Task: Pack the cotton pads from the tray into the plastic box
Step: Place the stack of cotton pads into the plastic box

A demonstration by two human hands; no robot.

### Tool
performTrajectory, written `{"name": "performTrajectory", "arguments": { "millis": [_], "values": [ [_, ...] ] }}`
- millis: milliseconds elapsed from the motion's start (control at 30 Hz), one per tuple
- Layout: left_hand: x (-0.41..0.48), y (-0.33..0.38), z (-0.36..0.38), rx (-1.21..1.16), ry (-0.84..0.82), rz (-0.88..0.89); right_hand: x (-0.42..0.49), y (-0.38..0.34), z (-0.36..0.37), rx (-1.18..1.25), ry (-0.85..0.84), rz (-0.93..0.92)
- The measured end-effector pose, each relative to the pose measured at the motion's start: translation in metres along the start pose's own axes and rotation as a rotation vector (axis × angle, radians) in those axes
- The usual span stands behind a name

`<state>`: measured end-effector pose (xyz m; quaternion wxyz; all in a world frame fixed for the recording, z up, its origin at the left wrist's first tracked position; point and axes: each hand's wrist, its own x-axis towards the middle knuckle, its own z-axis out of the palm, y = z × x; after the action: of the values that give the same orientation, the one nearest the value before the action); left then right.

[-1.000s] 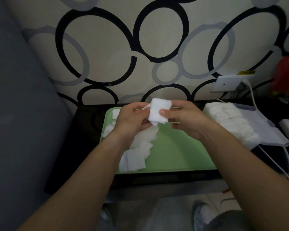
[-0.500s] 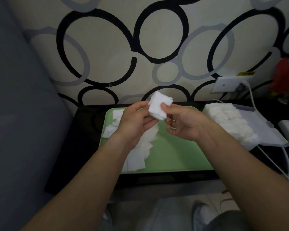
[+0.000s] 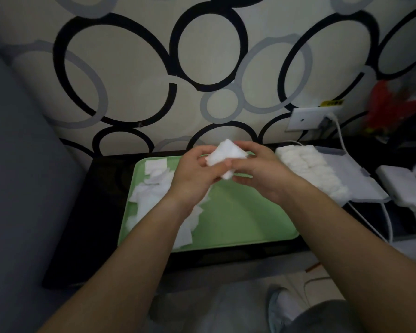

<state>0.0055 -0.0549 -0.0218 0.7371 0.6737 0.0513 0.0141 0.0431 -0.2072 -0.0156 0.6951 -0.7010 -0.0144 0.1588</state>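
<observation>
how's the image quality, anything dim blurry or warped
Head view: dim, darkest at the corners; wide-angle warp stretches the wallpaper rings; the red object at far right is smeared; the pads pinched between left hand and right hand look washed out, layers uncountable.

Above the green tray [image 3: 238,219], the left hand [image 3: 192,179] and right hand [image 3: 257,174] together pinch a stack of cotton pads [image 3: 223,156]; loose pads [image 3: 154,186] lie on the tray's left side, and the plastic box [image 3: 356,174] sits just right of it.

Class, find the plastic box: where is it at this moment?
Head view: the plastic box sits at the right, beside the right edge of the green tray, below the wall socket.
</observation>
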Motion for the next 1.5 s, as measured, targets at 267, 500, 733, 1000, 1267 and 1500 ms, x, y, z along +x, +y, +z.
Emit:
{"name": "performTrajectory", "arguments": {
  "millis": [267,500,733,1000,1267,1500],
  "values": [
    [0.005,-0.019,0.049,0.304,-0.132,0.081,-0.026,-0.007,-0.085,-0.388,0.095,-0.156],
    [0.015,-0.039,0.119,0.541,-0.162,0.157,-0.047,-0.003,-0.16,-0.396,0.252,-0.217],
    [0.035,-0.047,0.154,0.846,-0.233,0.183,-0.051,0.013,-0.185,-0.495,0.014,-0.184],
    [0.059,-0.04,0.168,1.166,-0.334,0.096,-0.042,0.03,-0.189,-0.73,0.057,-0.274],
    [0.067,-0.042,0.166,1.123,-0.335,0.117,-0.039,0.017,-0.181,-1.136,-0.029,-0.131],
    [0.069,-0.041,0.165,1.01,-0.364,0.08,-0.018,0.001,-0.142,-1.567,-0.069,0.129]
  ]
}}
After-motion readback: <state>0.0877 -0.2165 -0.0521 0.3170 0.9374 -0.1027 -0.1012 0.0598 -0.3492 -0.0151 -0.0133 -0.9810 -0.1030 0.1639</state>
